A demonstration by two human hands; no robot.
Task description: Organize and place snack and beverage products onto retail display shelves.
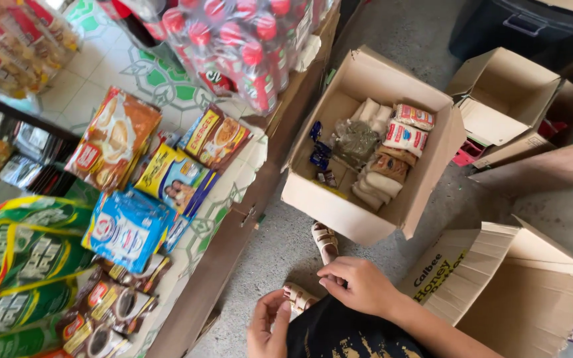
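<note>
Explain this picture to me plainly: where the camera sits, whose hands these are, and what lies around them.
The camera sits on a person's head and looks down, so this single view shows their own two bare hands and sandalled feet on a grey concrete floor. The left hand and right hand rest near the lap, and neither holds anything that I can make out. Ahead stands an open cardboard box with small packets of food inside. An empty box lies on its side at the right. On the left, a tiled counter carries snack packets and wrapped red-capped bottles.
</note>
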